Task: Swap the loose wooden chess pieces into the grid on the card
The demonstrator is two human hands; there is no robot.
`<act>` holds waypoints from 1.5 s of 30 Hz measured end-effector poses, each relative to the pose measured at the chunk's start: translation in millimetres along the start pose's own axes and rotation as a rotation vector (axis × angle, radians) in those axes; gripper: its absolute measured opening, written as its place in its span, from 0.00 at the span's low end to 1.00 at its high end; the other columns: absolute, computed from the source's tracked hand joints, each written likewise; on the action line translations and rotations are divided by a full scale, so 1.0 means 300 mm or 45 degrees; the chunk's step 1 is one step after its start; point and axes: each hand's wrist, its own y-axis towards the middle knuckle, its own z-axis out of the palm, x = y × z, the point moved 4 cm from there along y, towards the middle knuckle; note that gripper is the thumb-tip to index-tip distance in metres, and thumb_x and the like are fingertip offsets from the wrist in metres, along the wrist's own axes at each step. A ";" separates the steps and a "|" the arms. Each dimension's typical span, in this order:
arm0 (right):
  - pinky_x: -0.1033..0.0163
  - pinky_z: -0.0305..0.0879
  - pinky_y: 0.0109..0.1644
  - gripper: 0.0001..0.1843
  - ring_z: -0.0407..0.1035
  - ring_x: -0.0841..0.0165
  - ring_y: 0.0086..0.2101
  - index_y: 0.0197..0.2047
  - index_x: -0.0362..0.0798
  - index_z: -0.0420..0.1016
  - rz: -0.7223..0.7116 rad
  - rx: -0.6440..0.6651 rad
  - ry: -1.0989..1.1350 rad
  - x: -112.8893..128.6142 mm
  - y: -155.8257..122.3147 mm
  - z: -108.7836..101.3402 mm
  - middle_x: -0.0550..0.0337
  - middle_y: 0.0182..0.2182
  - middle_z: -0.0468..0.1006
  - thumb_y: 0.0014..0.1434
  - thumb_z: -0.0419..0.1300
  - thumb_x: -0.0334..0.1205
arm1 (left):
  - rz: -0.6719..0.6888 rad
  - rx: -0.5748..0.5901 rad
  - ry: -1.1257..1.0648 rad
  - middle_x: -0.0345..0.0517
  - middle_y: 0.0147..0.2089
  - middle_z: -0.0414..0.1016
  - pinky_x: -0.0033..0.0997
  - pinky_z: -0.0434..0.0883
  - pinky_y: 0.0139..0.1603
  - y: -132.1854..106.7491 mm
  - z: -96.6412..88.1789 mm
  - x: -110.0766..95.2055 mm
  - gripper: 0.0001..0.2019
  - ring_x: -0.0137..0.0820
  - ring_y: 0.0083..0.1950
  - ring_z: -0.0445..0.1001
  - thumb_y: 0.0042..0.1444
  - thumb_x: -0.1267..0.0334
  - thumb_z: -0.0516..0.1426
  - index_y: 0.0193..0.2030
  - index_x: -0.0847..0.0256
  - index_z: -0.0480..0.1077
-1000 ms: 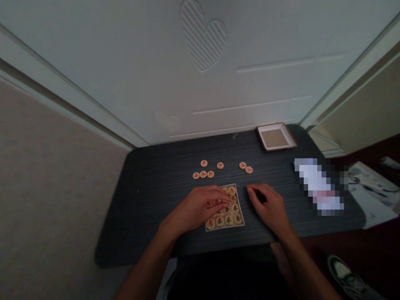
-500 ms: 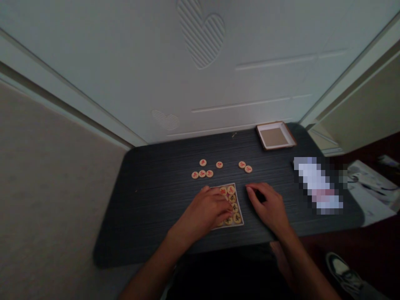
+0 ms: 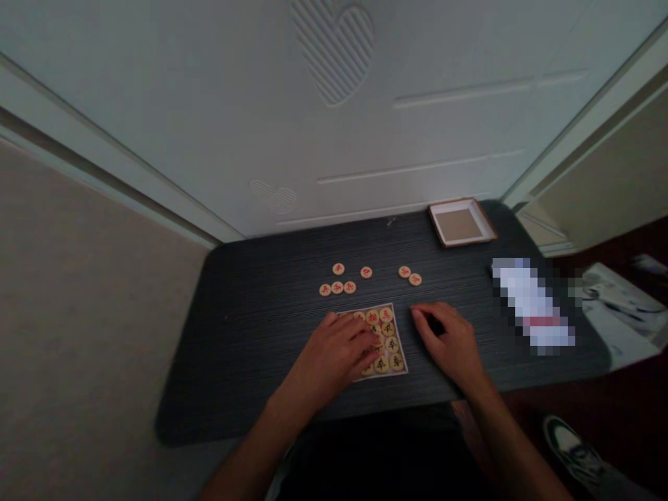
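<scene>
A shallow square tray [image 3: 399, 332] packed with round wooden chess discs lies on the dark table [image 3: 261, 334] in front of me. My left hand [image 3: 337, 355] rests over the tray's left half, fingers curled down onto the discs; whether it holds one is hidden. My right hand [image 3: 449, 344] lies on the table just right of the tray, fingers loosely curled and touching the tabletop, nothing visible in it. Several loose discs [image 3: 337, 287] with red marks lie beyond the tray, and two more discs [image 3: 410, 275] sit to their right.
An empty square box lid [image 3: 461, 223] sits at the table's far right corner. A blurred-out oblong object [image 3: 532, 306] lies on the table's right side. A white door panel rises behind the table. A shoe [image 3: 568, 449] is on the floor at lower right.
My left hand has slid back and left across the tray, uncovering more discs on its right side. My right hand has stayed in place.
</scene>
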 end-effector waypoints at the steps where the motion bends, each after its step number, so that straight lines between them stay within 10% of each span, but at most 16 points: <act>1: 0.54 0.71 0.50 0.09 0.77 0.61 0.42 0.45 0.52 0.80 -0.002 0.001 0.001 0.001 0.000 0.000 0.56 0.41 0.85 0.69 0.59 0.43 | 0.007 -0.010 0.014 0.41 0.47 0.80 0.40 0.62 0.52 -0.002 0.004 -0.004 0.06 0.37 0.51 0.75 0.70 0.60 0.59 0.48 0.55 0.76; 32: 0.54 0.71 0.48 0.08 0.77 0.61 0.40 0.45 0.53 0.80 -0.012 -0.006 -0.011 0.008 0.002 -0.004 0.58 0.39 0.84 0.69 0.59 0.42 | -0.055 -0.091 0.075 0.43 0.52 0.81 0.42 0.64 0.50 0.006 0.017 0.011 0.08 0.38 0.51 0.76 0.71 0.62 0.56 0.52 0.56 0.75; 40: 0.54 0.72 0.48 0.07 0.76 0.62 0.41 0.46 0.53 0.80 -0.033 -0.047 0.082 0.033 0.001 -0.026 0.57 0.41 0.84 0.69 0.60 0.40 | -0.338 -0.388 -0.075 0.42 0.51 0.81 0.44 0.68 0.53 -0.076 -0.070 0.172 0.07 0.38 0.51 0.77 0.67 0.58 0.61 0.49 0.53 0.77; 45: 0.51 0.73 0.49 0.06 0.76 0.61 0.42 0.47 0.55 0.79 -0.256 0.070 0.114 0.104 -0.017 -0.015 0.58 0.40 0.84 0.68 0.62 0.38 | -0.565 -0.550 -0.367 0.45 0.52 0.79 0.36 0.75 0.45 -0.143 -0.020 0.237 0.09 0.31 0.41 0.78 0.68 0.58 0.59 0.51 0.54 0.76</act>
